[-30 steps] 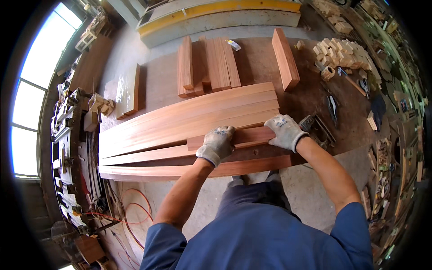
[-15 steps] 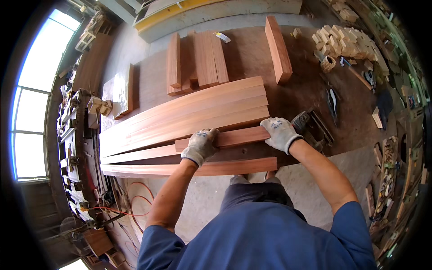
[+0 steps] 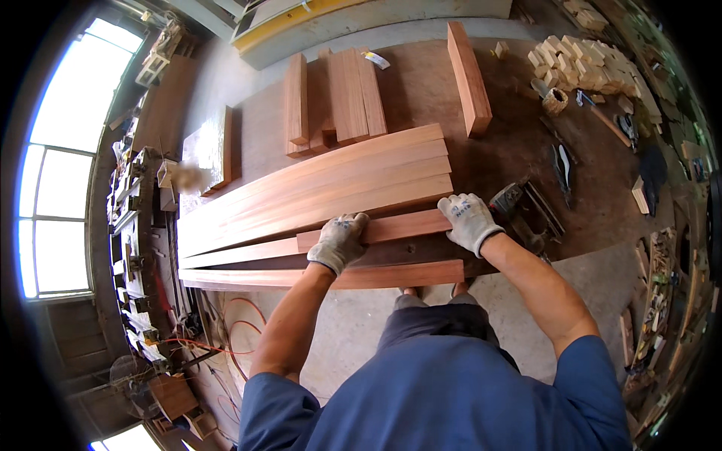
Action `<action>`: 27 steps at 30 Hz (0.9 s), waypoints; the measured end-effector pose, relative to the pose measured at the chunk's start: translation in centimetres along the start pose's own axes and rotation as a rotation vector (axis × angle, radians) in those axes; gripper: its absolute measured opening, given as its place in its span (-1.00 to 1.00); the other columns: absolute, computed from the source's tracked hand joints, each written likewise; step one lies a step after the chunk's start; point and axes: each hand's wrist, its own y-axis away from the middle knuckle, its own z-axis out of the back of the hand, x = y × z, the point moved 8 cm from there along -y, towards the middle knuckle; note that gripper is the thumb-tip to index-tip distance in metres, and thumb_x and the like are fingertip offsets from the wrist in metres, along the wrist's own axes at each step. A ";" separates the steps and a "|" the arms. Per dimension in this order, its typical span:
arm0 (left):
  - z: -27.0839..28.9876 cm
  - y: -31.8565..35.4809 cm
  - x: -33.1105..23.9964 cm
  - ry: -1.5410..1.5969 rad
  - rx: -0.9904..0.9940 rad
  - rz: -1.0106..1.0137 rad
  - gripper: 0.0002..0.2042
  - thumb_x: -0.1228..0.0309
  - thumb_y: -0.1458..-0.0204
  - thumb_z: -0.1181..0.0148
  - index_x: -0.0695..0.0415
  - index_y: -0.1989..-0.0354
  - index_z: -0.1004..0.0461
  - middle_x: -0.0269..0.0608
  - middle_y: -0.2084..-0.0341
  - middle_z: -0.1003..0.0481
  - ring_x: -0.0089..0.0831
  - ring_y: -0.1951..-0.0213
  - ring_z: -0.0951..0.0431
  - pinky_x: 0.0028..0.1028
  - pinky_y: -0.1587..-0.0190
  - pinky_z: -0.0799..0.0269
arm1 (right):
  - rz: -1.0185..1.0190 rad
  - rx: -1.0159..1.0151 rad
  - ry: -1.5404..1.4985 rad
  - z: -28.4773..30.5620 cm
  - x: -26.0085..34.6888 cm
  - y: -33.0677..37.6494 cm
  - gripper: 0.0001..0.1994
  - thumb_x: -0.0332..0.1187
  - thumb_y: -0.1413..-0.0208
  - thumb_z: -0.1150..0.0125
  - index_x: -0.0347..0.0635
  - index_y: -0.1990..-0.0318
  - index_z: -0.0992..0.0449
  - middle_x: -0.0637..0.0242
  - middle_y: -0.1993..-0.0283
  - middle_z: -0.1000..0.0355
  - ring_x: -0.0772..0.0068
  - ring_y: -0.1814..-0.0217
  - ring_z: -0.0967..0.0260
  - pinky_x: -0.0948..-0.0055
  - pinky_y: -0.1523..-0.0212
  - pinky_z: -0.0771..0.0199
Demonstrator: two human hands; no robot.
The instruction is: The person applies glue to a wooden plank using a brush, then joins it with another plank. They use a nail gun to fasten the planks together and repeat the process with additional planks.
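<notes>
Both grips press down flat: the left hand point(image 3: 340, 240) and the right hand point(image 3: 468, 219), gloved, clamp over the two ends of a short board point(image 3: 402, 225), steadying it. That board lies on the dark counter point(image 3: 519, 143) between a wide stack of long planks point(image 3: 316, 188) and a single plank point(image 3: 301, 276) at the near edge. A power tool point(image 3: 519, 207) sits just right, within reach.
</notes>
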 end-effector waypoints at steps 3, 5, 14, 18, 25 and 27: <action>0.3 0.0 0.0 -0.006 -0.044 -0.010 -0.48 0.30 0.11 -0.54 0.05 -0.07 -0.51 0.00 0.08 -0.63 0.04 -0.04 -0.61 -0.06 -0.11 -0.55 | 0.001 -0.006 -0.004 0.0 0.0 -0.1 -0.60 -0.30 0.07 -0.51 -0.06 0.05 -0.52 0.17 0.04 -0.58 0.10 -0.07 -0.55 0.14 -0.14 -0.47; 0.5 0.1 -0.2 0.001 -0.064 -0.023 -0.49 0.31 0.11 -0.54 0.06 -0.06 -0.51 0.00 0.09 -0.63 0.04 -0.03 -0.61 -0.07 -0.11 -0.55 | 0.007 -0.009 -0.003 0.0 0.0 -0.1 -0.60 -0.31 0.06 -0.50 -0.08 0.05 -0.52 0.17 0.04 -0.58 0.10 -0.07 -0.56 0.13 -0.15 -0.47; 3.0 -0.3 -5.1 -0.026 0.025 -0.061 -0.17 0.17 0.06 -0.57 0.10 -0.41 -0.32 0.10 -0.13 -0.57 0.09 -0.16 -0.56 -0.05 -0.21 -0.49 | -0.139 -0.305 -0.198 3.5 -4.0 6.3 -0.48 -0.30 0.08 -0.59 -0.09 -0.06 -0.49 0.12 -0.14 -0.47 0.00 -0.18 -0.47 0.07 -0.20 -0.49; 2.4 -3.1 -11.6 0.031 -0.085 -0.236 -0.18 0.18 0.04 -0.55 0.13 -0.41 -0.32 0.11 -0.17 -0.55 0.08 -0.19 -0.55 -0.05 -0.23 -0.48 | -0.356 -0.396 -0.138 0.0 -9.7 13.0 -0.51 -0.31 0.04 -0.54 -0.08 -0.06 -0.49 0.15 -0.05 -0.51 0.01 -0.15 -0.48 0.05 -0.17 -0.47; -0.2 -7.4 -15.6 0.105 -0.093 -0.242 -0.36 0.28 0.04 -0.50 0.12 -0.25 -0.42 0.11 -0.02 -0.62 0.13 -0.04 -0.62 -0.04 -0.11 -0.57 | -0.631 -0.209 -0.081 -4.2 -14.7 17.0 -0.26 -0.17 -0.04 -0.54 -0.13 -0.35 -0.34 0.15 -0.07 -0.53 0.05 -0.17 -0.49 0.04 -0.22 -0.41; -0.8 -7.8 -15.7 0.105 -0.056 -0.201 -0.37 0.31 0.06 -0.50 0.09 -0.24 -0.42 0.08 -0.03 -0.60 0.10 -0.08 -0.61 -0.05 -0.13 -0.55 | -0.641 -0.157 -0.079 -5.1 -15.1 17.0 -0.23 -0.16 -0.05 -0.53 -0.14 -0.40 -0.32 0.16 -0.06 -0.54 0.08 -0.16 -0.50 0.05 -0.20 -0.39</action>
